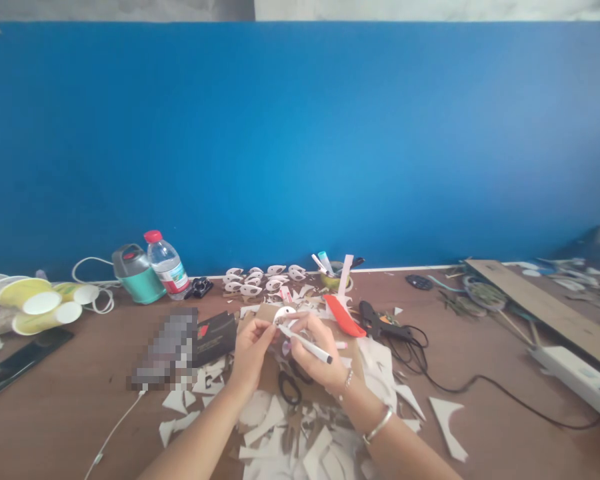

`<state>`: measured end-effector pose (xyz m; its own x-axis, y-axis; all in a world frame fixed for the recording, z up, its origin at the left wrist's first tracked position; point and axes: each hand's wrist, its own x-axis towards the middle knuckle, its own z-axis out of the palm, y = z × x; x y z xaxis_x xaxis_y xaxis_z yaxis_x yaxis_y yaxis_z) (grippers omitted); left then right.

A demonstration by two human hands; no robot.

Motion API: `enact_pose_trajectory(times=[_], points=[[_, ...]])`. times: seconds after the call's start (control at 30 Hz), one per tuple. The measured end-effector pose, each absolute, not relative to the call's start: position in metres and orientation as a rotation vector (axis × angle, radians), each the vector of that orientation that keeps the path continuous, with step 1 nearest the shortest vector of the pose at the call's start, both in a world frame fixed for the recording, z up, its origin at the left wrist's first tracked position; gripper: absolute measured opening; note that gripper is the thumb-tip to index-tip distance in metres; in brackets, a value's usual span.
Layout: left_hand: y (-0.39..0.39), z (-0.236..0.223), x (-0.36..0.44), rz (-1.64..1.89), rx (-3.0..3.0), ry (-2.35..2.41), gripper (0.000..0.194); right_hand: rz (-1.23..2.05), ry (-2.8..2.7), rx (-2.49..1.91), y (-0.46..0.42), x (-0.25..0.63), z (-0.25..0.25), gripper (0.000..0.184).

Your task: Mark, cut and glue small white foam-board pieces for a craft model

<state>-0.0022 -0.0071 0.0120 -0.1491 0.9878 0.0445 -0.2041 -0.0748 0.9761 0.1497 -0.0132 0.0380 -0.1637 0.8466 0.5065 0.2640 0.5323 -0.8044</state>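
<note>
My left hand (251, 343) pinches a small white cutout (284, 312) with dark marks on it. Closed around a white marker pen (313, 348) is my right hand (320, 343), and the pen's tip end points at the cutout. Whether the tip touches it I cannot tell. Beneath the hands lie scissors (290, 388) with black handles, their blades mostly hidden. Many white scraps (267, 423) surround them on the table. Beyond my hands, several similar white cutouts with dark dots (251, 290) stand near the wall.
To the right lie a red curved piece (346, 317) and a black glue gun (383, 325) with a trailing cord. A pen cup (331, 281) stands behind. On the left are a water bottle (168, 267), a black box (214, 339) and stacked paper cups (35, 297).
</note>
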Motion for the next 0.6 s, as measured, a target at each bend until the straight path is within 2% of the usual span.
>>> enact_pose_trajectory(times=[0.6], points=[[-0.0076, 0.0127, -0.0022, 1.451, 1.014, 1.123, 0.021, 0.688, -1.690, -0.959, -0.0126, 0.1493, 0.0368, 0.012]])
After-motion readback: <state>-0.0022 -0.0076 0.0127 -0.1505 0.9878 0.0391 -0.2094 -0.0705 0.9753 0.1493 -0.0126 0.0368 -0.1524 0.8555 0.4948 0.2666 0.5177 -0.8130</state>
